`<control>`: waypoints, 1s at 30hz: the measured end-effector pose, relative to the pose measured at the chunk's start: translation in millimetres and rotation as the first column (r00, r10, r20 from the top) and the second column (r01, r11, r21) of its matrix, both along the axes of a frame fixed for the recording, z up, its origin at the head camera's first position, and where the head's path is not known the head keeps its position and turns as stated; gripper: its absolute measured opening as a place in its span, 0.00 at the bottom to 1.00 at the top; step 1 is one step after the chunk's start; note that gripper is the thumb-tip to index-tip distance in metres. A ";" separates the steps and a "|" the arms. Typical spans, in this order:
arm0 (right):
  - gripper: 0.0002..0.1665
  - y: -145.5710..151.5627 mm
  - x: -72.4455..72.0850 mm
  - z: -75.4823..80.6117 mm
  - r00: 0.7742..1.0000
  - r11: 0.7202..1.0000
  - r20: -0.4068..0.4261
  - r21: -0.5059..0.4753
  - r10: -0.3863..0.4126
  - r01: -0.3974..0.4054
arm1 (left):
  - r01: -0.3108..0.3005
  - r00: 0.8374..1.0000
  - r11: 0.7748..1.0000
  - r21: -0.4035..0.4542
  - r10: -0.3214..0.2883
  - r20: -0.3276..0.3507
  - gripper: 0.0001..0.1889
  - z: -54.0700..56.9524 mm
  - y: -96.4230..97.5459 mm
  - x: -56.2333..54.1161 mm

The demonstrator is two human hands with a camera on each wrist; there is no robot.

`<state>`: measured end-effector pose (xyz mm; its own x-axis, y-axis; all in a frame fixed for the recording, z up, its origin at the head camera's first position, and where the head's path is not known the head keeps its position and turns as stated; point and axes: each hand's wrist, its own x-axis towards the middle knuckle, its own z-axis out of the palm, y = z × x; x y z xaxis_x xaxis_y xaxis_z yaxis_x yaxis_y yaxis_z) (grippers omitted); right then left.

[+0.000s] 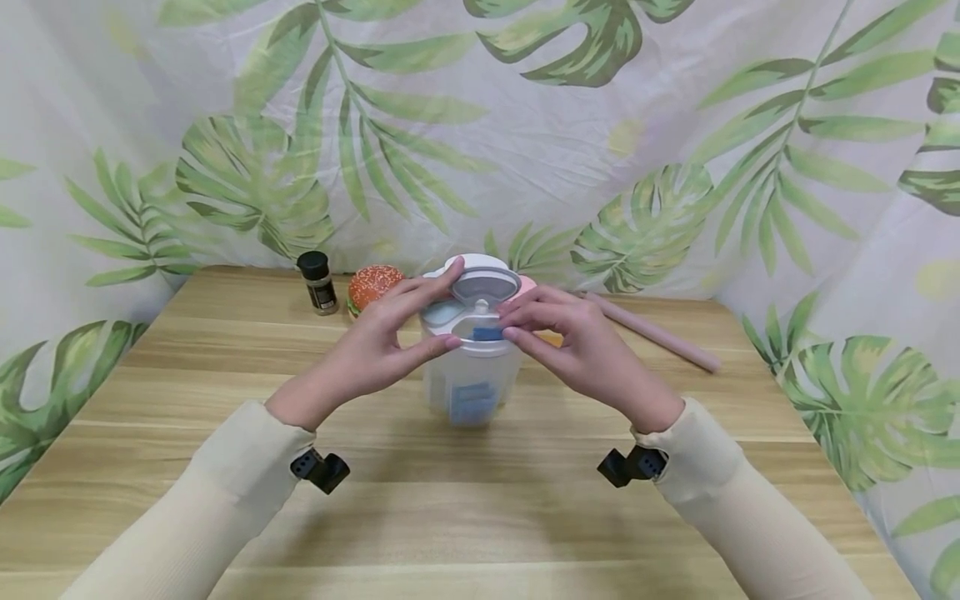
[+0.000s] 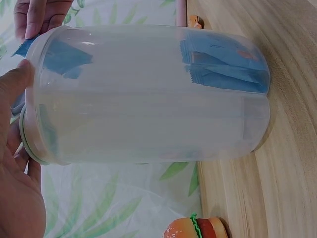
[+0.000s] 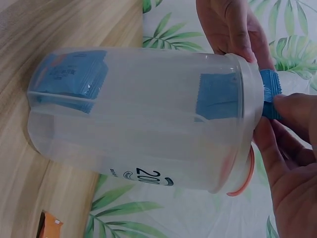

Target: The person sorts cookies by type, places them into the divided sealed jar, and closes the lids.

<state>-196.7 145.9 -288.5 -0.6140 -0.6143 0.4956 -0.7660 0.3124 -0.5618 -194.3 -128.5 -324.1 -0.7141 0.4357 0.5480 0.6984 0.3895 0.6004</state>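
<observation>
A tall clear plastic container (image 1: 441,379) stands upright on the table, its lid divided into flaps. One grey-lined flap (image 1: 486,287) is raised. My left hand (image 1: 386,329) grips the lid from the left, thumb at the front rim and fingers farther back. With thumb and fingers, my right hand (image 1: 570,329) pinches the end of a blue packet (image 3: 271,94) at the lid opening. Most of that packet hangs inside, just below the rim. More blue packets (image 2: 223,64) lie at the container's bottom, in one compartment.
Behind the container to the left are a black-capped spice jar (image 1: 318,285) and a toy burger (image 1: 373,285). A pinkish rod (image 1: 652,333) lies at the back right. Near the container's right side is a small orange item (image 3: 51,225). All sit on a wooden table (image 1: 450,517) against a leaf-print cloth.
</observation>
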 end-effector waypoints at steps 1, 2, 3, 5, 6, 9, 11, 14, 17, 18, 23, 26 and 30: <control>0.06 -0.3 0.1 0.5 1.000 1.000 -0.004 0.015 -0.005 0.005 | -0.001 1.000 1.000 -0.001 0.001 0.000 0.43 0.0 -0.2 0.0; 0.06 -0.6 0.2 0.8 1.000 0.999 -0.009 0.031 -0.012 0.012 | -0.001 1.000 1.000 -0.002 0.001 0.001 0.43 0.0 -0.2 -0.1; 0.06 -1.0 0.5 1.4 1.000 0.999 -0.010 0.043 -0.017 0.017 | -0.001 1.000 1.000 -0.003 0.001 0.002 0.43 0.1 -0.3 -0.1; 0.06 -2.0 0.5 1.6 0.999 0.997 -0.018 0.068 -0.027 0.028 | 0.001 1.000 1.000 -0.003 -0.001 0.003 0.43 0.3 -0.2 -0.2; 0.06 -2.5 0.6 1.8 0.999 0.997 -0.022 0.076 -0.032 0.033 | 0.002 1.000 1.000 -0.003 -0.002 0.003 0.43 0.4 0.0 -0.3; 0.07 -3.4 -0.2 1.9 0.999 0.995 -0.034 0.089 -0.036 0.039 | 0.004 1.000 1.000 -0.002 -0.004 -0.011 0.43 1.0 0.2 -0.4; 0.07 -3.3 -0.8 1.9 0.999 0.995 -0.039 0.089 -0.034 0.037 | 0.003 1.000 1.000 0.001 -0.003 -0.023 0.43 1.5 0.3 -0.4; 0.08 -2.6 -1.3 2.1 0.999 0.996 -0.035 0.084 -0.024 0.027 | -0.001 0.999 1.000 0.003 0.001 -0.041 0.42 1.9 0.2 -0.3; 0.08 -1.6 -1.0 2.3 1.000 0.997 -0.022 0.080 -0.017 0.019 | -0.003 0.999 1.000 0.003 0.003 -0.041 0.42 2.3 0.0 0.2; 0.08 -1.4 -0.8 2.3 1.000 0.997 -0.017 0.077 -0.015 0.016 | -0.004 0.999 1.000 0.002 0.004 -0.039 0.42 2.4 0.0 0.1; 0.09 -0.9 -0.7 1.3 1.000 1.000 -0.018 0.023 -0.006 0.006 | -0.006 1.000 1.000 -0.001 0.006 -0.014 0.43 2.9 0.2 0.5; 0.08 -2.0 -1.7 0.2 1.000 0.999 -0.015 -0.045 -0.022 0.022 | -0.006 1.000 1.000 0.001 0.006 -0.004 0.43 2.7 0.0 0.9; 0.07 -3.6 -5.5 -1.3 0.995 0.982 -0.003 -0.163 -0.102 0.100 | -0.006 1.000 1.000 0.002 0.006 0.004 0.43 2.0 -0.2 1.0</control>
